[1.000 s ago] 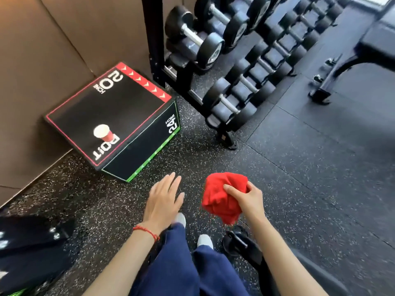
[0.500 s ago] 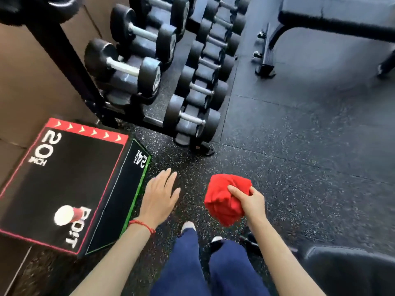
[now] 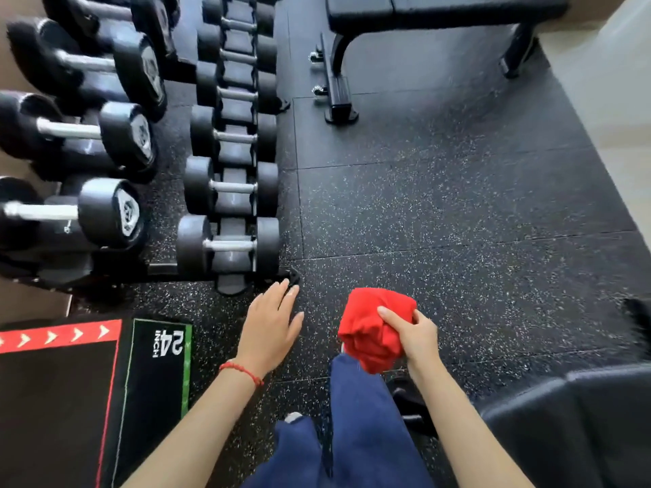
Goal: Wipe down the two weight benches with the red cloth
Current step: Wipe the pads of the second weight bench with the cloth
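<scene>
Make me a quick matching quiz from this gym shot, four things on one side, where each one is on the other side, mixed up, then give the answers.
Things:
1. red cloth
2. weight bench
3. dumbbell rack
4. plyo box

Places:
A. bottom left, on the floor
B. gripped in the right hand
C. top of the view, across the floor
D. left side, ahead of the open left hand

Pairs: 1-B, 2-C, 3-D, 4-A

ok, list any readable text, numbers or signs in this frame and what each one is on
"24 INCH", printed upside down to the camera: green-edged side face of the plyo box.
White chevron arrows, no words: red strip along the box's top edge.
Emblems on the dumbbell end caps: too blurred to read.
Red cloth, weight bench: no text visible.
</scene>
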`<state>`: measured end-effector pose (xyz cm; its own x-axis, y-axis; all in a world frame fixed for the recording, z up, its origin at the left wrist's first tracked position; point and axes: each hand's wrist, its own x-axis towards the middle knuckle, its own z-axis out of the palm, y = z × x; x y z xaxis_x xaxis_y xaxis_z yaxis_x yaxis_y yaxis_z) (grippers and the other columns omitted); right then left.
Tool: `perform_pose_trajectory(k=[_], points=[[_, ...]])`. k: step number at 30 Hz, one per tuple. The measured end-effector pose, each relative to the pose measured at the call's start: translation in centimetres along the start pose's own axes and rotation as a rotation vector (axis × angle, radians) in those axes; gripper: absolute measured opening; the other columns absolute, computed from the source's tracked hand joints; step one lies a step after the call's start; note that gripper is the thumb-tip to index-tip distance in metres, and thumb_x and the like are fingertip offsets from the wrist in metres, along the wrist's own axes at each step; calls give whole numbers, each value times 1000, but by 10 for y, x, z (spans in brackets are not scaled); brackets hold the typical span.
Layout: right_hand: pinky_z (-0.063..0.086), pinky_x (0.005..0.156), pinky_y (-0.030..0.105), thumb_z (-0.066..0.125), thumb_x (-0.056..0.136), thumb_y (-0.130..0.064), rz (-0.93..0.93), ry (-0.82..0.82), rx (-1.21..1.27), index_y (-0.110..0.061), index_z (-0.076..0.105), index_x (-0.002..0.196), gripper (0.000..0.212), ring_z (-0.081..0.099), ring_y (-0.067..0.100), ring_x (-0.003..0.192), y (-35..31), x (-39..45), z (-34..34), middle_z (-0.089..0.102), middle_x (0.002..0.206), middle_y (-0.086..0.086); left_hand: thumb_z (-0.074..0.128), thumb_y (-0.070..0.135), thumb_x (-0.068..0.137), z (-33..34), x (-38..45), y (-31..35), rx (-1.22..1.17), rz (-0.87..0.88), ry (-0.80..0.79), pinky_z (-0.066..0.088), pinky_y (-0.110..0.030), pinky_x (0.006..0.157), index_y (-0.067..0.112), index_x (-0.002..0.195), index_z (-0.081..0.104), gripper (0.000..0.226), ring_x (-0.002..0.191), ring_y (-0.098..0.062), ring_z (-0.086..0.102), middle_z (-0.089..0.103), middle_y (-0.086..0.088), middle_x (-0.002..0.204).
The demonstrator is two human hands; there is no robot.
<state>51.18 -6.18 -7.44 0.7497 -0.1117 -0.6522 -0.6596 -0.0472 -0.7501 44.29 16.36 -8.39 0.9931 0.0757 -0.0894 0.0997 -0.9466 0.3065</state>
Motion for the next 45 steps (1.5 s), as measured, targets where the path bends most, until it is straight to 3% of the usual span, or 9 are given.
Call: perform_pose_trajectory(k=[2, 8, 12, 17, 23, 28, 38, 41, 45], points=[[51, 63, 24, 78, 69, -9, 17, 3, 21, -7, 65, 94, 28, 62, 15, 72, -19, 23, -11, 69, 88, 6, 37, 35, 87, 1, 34, 13, 14, 18, -18, 51, -45, 86, -2, 116, 62, 53, 107, -33, 60, 61, -20, 118], [53, 70, 30, 79, 70, -13, 48, 5, 87, -13, 63, 94, 29, 65, 21, 81, -81, 84, -43, 69, 90, 5, 39, 34, 87, 3, 133, 53, -14, 85, -45, 50, -50, 86, -3, 117, 60, 52, 109, -37, 58, 59, -22, 120], [52, 68, 27, 78, 71, -11, 45, 9, 130, -9, 62, 100, 33, 65, 20, 80, -116, 120, -47, 68, 90, 4, 38, 35, 87, -1, 186, 66, -14, 115, -40, 48, -47, 90, -2, 120, 59, 53, 112, -36, 56, 58, -21, 122], [53, 79, 36, 78, 70, -11, 58, 14, 141, -14, 61, 90, 26, 64, 23, 83, -158, 175, -36, 68, 91, 6, 38, 35, 86, -1, 260, 60, 3, 110, -44, 32, -40, 94, -2, 118, 60, 53, 112, -36, 56, 58, -22, 122], [54, 78, 38, 79, 69, -11, 44, 33, 101, -12, 62, 91, 27, 64, 21, 79, -228, 260, -8, 67, 86, 3, 37, 36, 87, -6, 379, 45, -29, 120, -67, 47, -45, 91, -1, 119, 60, 54, 113, -36, 56, 58, -22, 123], [54, 82, 40, 82, 65, -15, 28, 47, 75, -11, 64, 96, 35, 66, 25, 86, -294, 329, 20, 69, 94, 8, 36, 37, 88, -29, 485, 33, -28, 117, -76, 46, -47, 93, 0, 121, 58, 54, 115, -36, 55, 57, -21, 125], [53, 81, 37, 83, 63, -16, -17, 87, 1, -19, 63, 83, 28, 65, 21, 83, -404, 444, 44, 69, 90, 5, 36, 35, 90, -54, 647, 36, -8, 145, -69, 46, -50, 93, -2, 123, 56, 54, 116, -38, 53, 55, -23, 127], [51, 74, 30, 80, 67, -11, -22, 76, 24, -18, 63, 81, 23, 62, 15, 74, -437, 486, 45, 68, 85, 1, 36, 35, 89, -51, 694, 41, -4, 129, -76, 45, -50, 94, -1, 124, 56, 54, 117, -37, 52, 54, -22, 128], [51, 77, 33, 80, 67, -9, -19, 51, 45, -13, 65, 86, 24, 63, 18, 77, -483, 549, 41, 69, 86, 2, 35, 35, 89, -51, 767, 55, 5, 97, -64, 45, -53, 93, -1, 125, 55, 55, 119, -37, 51, 53, -21, 130]])
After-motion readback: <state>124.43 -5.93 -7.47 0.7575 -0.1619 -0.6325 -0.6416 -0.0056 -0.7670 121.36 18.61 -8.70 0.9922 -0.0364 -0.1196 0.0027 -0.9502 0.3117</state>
